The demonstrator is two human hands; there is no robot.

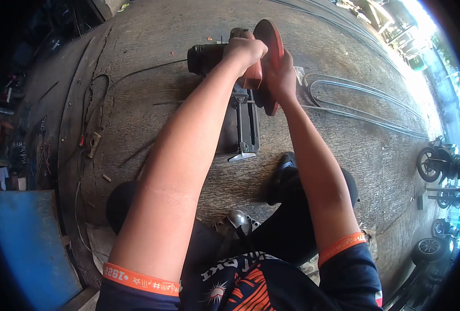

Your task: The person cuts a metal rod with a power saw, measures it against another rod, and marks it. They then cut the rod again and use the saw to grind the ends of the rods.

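A chop saw with a dark motor (205, 58) and a red blade guard (251, 79) stands on the ground before me. Its reddish-brown cutting disc (270, 36) is at the guard's right side, seen at a steep angle. My left hand (245, 51) is closed at the top of the guard, close to the disc; what its fingers grip is hidden. My right hand (283, 78) holds the disc from its right side, with some fingers out of sight. Below the hands is the saw's base (251, 127), with a vise screw and its T-shaped handle (242, 156).
Bent metal rods (365, 90) lie on the ground to the right. A cable (149, 68) runs left from the motor. A rounded metal part (238, 220) is between my legs. A blue panel (27, 243) stands at the lower left. Motorcycles (435, 163) stand at the far right.
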